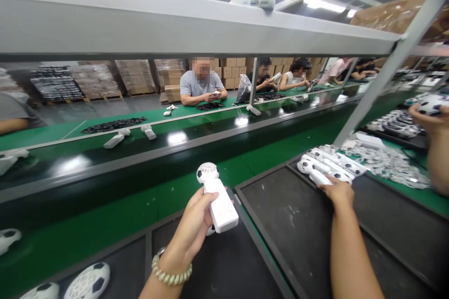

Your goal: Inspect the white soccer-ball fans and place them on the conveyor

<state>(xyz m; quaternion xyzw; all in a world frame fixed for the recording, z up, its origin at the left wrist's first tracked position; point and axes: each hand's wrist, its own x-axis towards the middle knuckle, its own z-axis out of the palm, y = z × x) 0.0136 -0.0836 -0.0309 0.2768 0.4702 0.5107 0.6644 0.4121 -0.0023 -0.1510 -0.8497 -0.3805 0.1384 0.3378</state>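
My left hand [194, 224], with a beaded bracelet at the wrist, is closed round a white handheld fan [222, 208]. The fan's round head has a football pattern and points away from me. Just under that hand a piece of another football-patterned part [210, 230] shows; most of it is hidden. Over on the right, my right hand [338, 191] is closed on the handle end of another white handheld fan [320, 177]. That fan lies at the near left of a group of football-pattern fans [329, 155] at the far end of a black tray [280, 215].
More football-pattern heads [89, 280] lie at lower left. White cords [389, 161] are heaped beyond the tray. At right, another person's hand [433, 117] holds a football-patterned piece. A conveyor belt [206, 133] runs across, with people seated beyond. A slanted post [389, 70] and overhead beam stand close.
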